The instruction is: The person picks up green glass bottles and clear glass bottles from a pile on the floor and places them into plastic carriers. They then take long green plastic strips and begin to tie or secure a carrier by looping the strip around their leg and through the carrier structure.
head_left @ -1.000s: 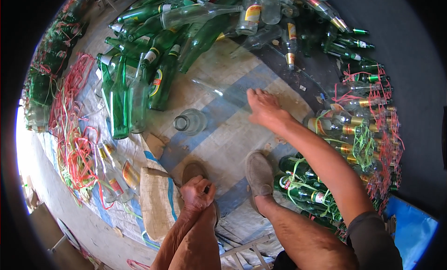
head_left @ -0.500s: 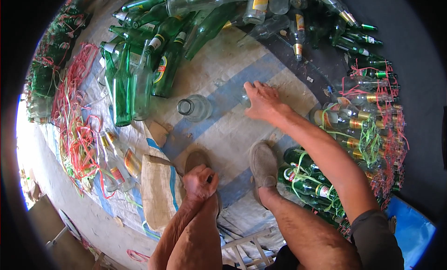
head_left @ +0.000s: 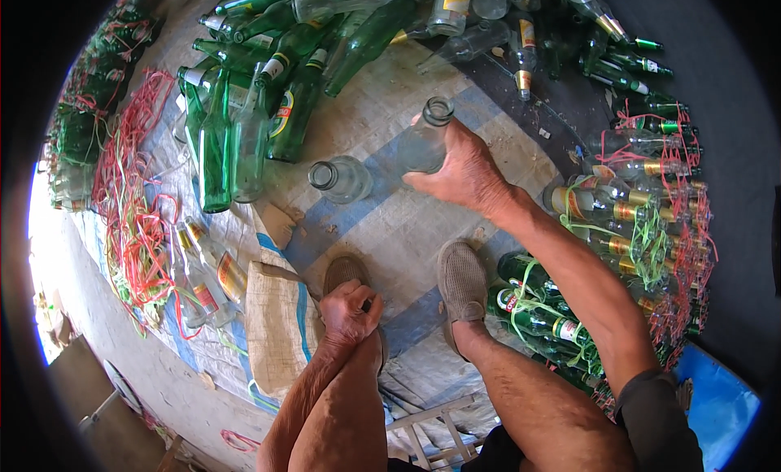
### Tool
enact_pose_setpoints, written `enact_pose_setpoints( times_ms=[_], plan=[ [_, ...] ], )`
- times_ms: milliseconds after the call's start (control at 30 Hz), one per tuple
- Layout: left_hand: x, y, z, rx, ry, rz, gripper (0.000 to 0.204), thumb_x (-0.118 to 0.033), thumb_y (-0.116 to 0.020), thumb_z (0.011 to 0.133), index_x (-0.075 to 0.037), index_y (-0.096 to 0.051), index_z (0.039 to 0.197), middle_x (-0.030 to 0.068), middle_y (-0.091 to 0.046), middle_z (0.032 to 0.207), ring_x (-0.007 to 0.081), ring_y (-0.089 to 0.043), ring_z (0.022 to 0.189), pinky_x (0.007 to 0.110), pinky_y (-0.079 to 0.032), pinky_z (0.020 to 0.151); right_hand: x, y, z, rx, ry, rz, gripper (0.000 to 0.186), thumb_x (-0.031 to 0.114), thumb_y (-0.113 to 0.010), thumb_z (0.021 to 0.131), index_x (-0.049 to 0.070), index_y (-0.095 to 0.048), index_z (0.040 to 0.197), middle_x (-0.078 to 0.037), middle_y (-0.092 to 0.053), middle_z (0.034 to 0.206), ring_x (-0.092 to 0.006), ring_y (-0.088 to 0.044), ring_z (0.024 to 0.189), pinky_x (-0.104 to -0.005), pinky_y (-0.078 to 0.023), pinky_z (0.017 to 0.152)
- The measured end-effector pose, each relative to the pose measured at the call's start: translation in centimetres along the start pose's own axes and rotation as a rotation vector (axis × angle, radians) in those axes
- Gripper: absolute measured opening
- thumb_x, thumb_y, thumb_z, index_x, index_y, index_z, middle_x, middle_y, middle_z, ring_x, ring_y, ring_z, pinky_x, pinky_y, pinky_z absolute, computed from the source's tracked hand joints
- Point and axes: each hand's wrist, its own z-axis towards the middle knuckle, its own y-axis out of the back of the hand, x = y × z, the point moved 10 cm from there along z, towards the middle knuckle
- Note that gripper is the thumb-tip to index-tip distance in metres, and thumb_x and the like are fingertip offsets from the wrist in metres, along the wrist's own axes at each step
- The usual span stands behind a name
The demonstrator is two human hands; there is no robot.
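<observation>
My right hand [head_left: 457, 167] grips a clear glass bottle [head_left: 425, 143] round its body, holding it upright with the mouth toward me. Just left of it, another clear bottle [head_left: 346, 183] stands on the blue-striped woven sheet [head_left: 390, 244]. My left hand [head_left: 350, 313] is closed in a fist beside my left leg, over my shoe; whether it holds anything is unclear. Beside it lies a folded beige sack [head_left: 272, 334] with a blue stripe. Green bottles [head_left: 215, 163] lie heaped ahead on the left.
Loose bottles [head_left: 525, 57] lie along the far edge. Bundles tied with plastic strands [head_left: 643, 204] line the right; more are stacked far left [head_left: 81, 147]. Red and green strands [head_left: 130, 171] and a few clear bottles [head_left: 207, 285] lie left. A blue panel [head_left: 720, 382] sits lower right.
My right hand has picked the clear bottle up from lying on the sheet and raised it upright, moving slightly left. My left hand has stayed closed beside my leg.
</observation>
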Motion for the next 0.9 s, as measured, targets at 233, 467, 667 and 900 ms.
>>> enact_pose_setpoints(
  times_ms=[233,467,667,900],
  plan=[
    [-0.4,0.0,0.1,-0.019,-0.032,0.014,0.013,-0.015,-0.081,0.081,-0.008,-0.074,0.074,0.0084,-0.066,0.074,0.0249,-0.067,0.065,0.035,-0.056,0.056,0.2,-2.4,0.4,-0.036,0.064,-0.001,0.077,0.018,-0.093,0.069,0.006,-0.055,0.134,-0.019,-0.065,0.126,-0.0379,-0.067,0.116,-0.044,-0.055,0.1],
    [0.0,0.1,-0.1,-0.013,-0.003,-0.008,0.012,-0.015,-0.081,0.081,-0.008,-0.074,0.074,0.0075,-0.066,0.074,0.0242,-0.067,0.065,0.036,-0.056,0.056,0.4,-3.8,1.2,-0.012,0.059,0.046,0.077,0.015,-0.093,0.068,0.007,-0.054,0.133,-0.017,-0.063,0.126,-0.0361,-0.066,0.117,-0.0427,-0.056,0.099],
    [-0.6,0.3,0.4,-0.021,-0.03,-0.007,0.017,-0.016,-0.082,0.082,-0.009,-0.07,0.072,0.0071,-0.063,0.072,0.0256,-0.065,0.065,0.035,-0.054,0.055,-0.1,-3.7,0.9,-0.002,0.025,0.069,0.075,0.014,-0.093,0.068,0.007,-0.054,0.132,-0.016,-0.063,0.124,-0.0351,-0.067,0.114,-0.0418,-0.056,0.096],
    [2.6,-0.9,-1.4,-0.045,0.043,-0.151,0.011,-0.012,-0.08,0.075,-0.008,-0.072,0.069,0.0091,-0.061,0.067,0.0283,-0.063,0.06,0.038,-0.051,0.053,2.1,-3.2,0.3,-0.072,0.193,0.086,0.074,0.009,-0.091,0.066,0.006,-0.052,0.129,-0.019,-0.062,0.117,-0.0414,-0.064,0.11,-0.0453,-0.054,0.094]
  ],
)
